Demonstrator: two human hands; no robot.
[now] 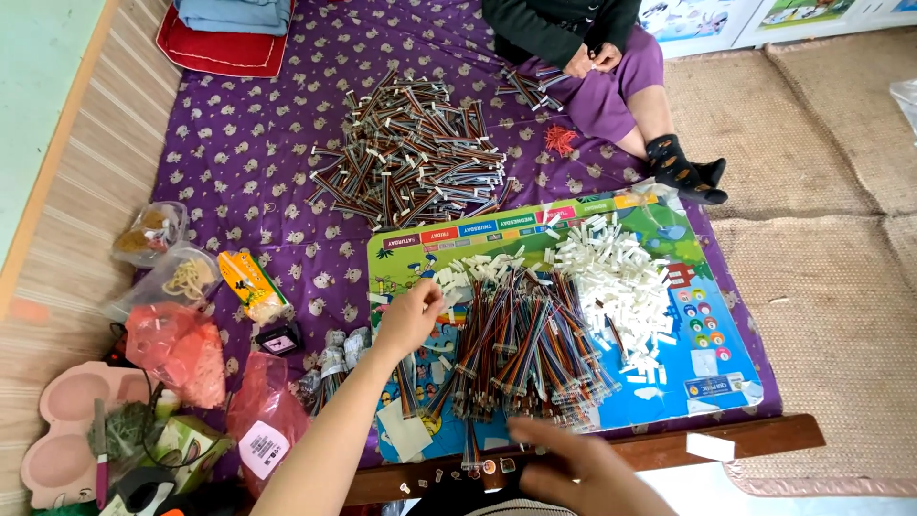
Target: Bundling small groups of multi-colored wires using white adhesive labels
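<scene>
Wires (521, 349) between left hand (409, 318), right hand (573, 468) grip.

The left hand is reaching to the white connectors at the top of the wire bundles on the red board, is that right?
Not quite: in the head view the board is blue, not red. The left hand does reach to the white connectors atop the wire bundles.

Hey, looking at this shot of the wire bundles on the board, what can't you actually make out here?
Head view:
- Right hand: motion-blurred at the bottom edge; its grip cannot be told.
- Left hand: fingertips curl over white connectors, hiding anything pinched.
- Other person: upper body cut off by the top edge; what their hands hold is too small.
- Clear bags: contents too small to identify.
- Colourful board: mostly covered by wire bundles and white connectors.
</scene>
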